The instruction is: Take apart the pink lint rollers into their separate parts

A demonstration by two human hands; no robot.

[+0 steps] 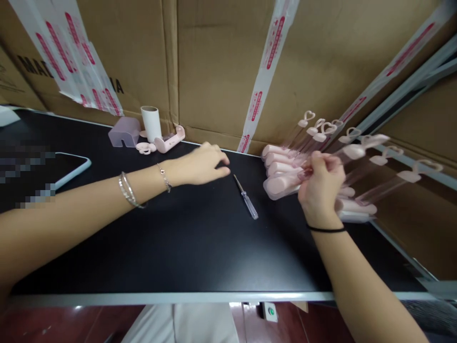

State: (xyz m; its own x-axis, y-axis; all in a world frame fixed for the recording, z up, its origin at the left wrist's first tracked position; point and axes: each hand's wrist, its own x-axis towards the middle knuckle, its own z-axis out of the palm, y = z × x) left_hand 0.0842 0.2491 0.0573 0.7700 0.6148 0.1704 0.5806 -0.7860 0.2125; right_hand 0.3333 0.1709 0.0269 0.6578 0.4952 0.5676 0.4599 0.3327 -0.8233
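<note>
Right forearm angles over the surface | right grip pinches at blurred pink pieces, far right, seemingly steadying their row | left grip hangs spread, empty | screwdriver lies between, apparently handy for either!

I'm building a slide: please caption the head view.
Right hand at pink items, left hand open, screwdriver lying between them.
</note>
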